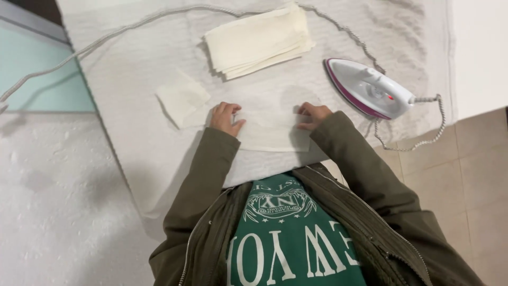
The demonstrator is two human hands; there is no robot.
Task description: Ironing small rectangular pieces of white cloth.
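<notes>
Left hand [226, 117] curled, fingers bent down, pinching the left edge of a pale cloth [272, 132] lying flat on the counter [132, 106]. Right hand [313, 114] also curled, fingertips pressing and gripping the cloth's right edge. Cloth sits between both hands, close to the person's body, near the front edge of the counter, which is covered with a white textured pad. Both arms in olive-green jacket sleeves [360, 164]; green printed sweatshirt [291, 238] shows under the open jacket. Just left of the left hand, a small folded piece [182, 98] of the same pale fabric, slightly tilted, touching or nearly touching the held cloth, cannot tell which. Farther back, a neat stack of folded cloths [257, 41], apart from both hands. Right of the right hand, a white and magenta iron [368, 89] lying on the pad, small red light on it. Its coiled cord [418, 140] loops off the front right edge; a grey cord [132, 26] runs along the back of the counter to the left. Beige tiled floor [465, 175] at right.
</notes>
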